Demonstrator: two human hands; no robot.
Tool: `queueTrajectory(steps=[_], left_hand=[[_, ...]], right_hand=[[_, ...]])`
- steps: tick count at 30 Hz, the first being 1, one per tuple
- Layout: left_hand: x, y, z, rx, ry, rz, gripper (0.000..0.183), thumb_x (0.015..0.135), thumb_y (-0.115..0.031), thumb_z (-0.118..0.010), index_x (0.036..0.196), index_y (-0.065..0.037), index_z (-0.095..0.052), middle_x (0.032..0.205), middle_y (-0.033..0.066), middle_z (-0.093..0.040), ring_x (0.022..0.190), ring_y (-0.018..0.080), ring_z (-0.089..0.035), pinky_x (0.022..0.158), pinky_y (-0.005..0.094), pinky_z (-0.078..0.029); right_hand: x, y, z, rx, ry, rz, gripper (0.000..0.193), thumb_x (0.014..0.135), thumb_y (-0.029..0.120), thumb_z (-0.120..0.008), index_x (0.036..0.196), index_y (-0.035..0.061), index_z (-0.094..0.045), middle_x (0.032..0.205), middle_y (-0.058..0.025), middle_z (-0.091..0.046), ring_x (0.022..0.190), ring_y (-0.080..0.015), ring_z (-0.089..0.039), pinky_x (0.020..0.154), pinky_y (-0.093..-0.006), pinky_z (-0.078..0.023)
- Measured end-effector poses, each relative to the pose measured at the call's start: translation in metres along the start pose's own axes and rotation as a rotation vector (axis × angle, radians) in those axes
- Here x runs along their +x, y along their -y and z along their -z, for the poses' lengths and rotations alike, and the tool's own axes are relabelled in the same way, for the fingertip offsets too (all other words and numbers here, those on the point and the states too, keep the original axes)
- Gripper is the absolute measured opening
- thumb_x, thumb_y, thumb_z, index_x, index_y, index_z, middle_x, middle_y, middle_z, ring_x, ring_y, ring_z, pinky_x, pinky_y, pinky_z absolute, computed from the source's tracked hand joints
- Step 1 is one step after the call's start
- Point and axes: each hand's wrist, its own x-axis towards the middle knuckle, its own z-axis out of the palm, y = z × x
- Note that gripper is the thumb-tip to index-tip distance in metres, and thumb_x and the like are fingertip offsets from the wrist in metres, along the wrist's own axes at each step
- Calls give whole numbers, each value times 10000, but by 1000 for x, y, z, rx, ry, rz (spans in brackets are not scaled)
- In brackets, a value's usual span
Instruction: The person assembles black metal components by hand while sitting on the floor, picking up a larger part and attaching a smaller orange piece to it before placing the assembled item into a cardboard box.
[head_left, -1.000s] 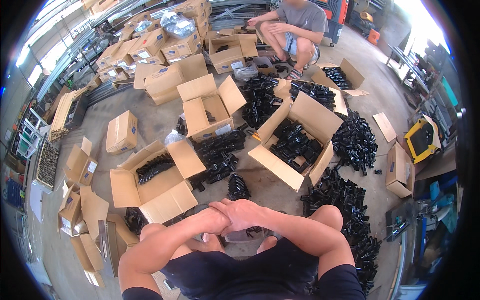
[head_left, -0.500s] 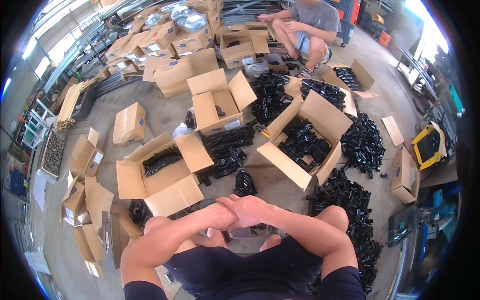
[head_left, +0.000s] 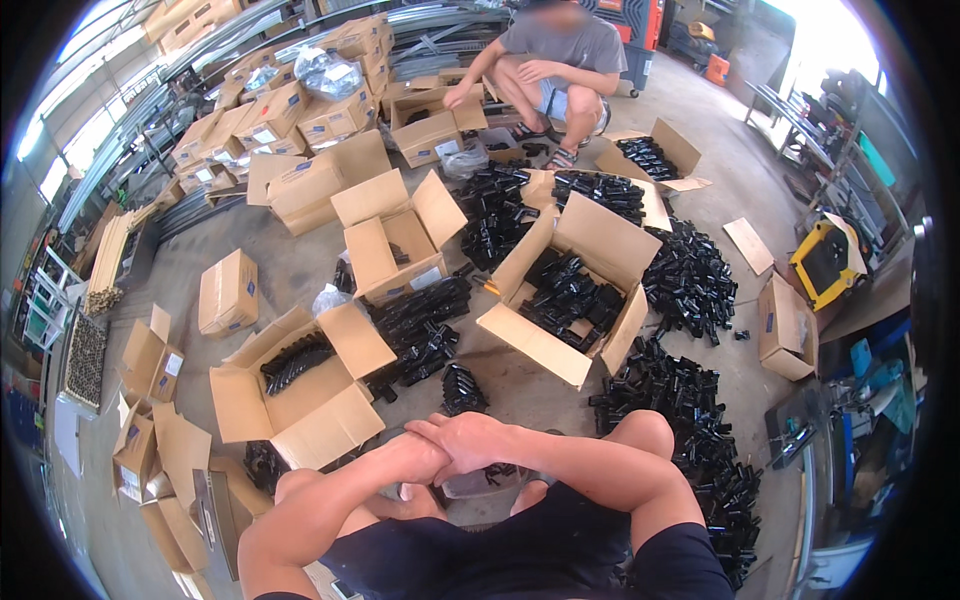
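My two hands are clasped together in front of my knees, above the floor. My right hand (head_left: 470, 440) lies over my left hand (head_left: 422, 458), its fingers curled round it. The left hand's fingers are mostly hidden underneath. No loose part shows in either hand. Just beyond them stands a small stack of black parts (head_left: 463, 390). To the left, an open carton (head_left: 325, 435) holds a row of black parts (head_left: 298, 362). Ahead on the right, another open carton (head_left: 606, 232) is partly filled with jumbled black parts (head_left: 575, 300).
Heaps of black parts (head_left: 690, 430) lie by my right knee and farther ahead. An open carton (head_left: 370, 250) stands farther off, a closed carton (head_left: 228, 292) at left. A co-worker (head_left: 560, 60) squats beyond, one hand at an open carton (head_left: 425, 135). A yellow-framed object (head_left: 828, 265) is at right.
The view has turned a little, so the surroundings sit farther left. My hands stay clasped. The co-worker's one hand has come down to the open carton beside them.
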Motion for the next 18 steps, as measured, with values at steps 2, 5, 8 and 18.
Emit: queueTrajectory(steps=[2,5,8,18], left_hand=[[4,0,-3,28,11,-1,147,707,-114,-734,837,-43,-730,830,186,-711,792,364,-704,691,462,-560],[7,3,-7,40,5,-26,125,696,-114,-736,800,-46,-726,812,178,-709,775,362,-702,684,463,-560],[17,12,-20,63,-18,-36,118,682,-118,-740,780,-53,-726,793,170,-707,754,358,-699,677,461,-560],[-26,33,12,124,-233,-2,289,708,-231,-735,909,-22,-732,967,201,-710,937,370,-688,827,471,-560]], right_hand=[[-3,-3,-3,-10,-10,0,1090,700,544,-835,1525,64,-310,1242,-244,-594,1024,-422,-674,884,-477,-552],[-7,-6,-4,-12,-28,2,1087,700,545,-836,1524,65,-314,1236,-241,-597,1017,-422,-676,880,-478,-554],[-9,-12,-1,-16,-57,12,1082,695,540,-839,1519,62,-326,1235,-237,-600,1012,-420,-678,878,-477,-555],[37,3,-6,-90,-47,-172,743,756,421,-812,1360,84,-541,1254,-195,-652,1117,-351,-658,932,-459,-540]])
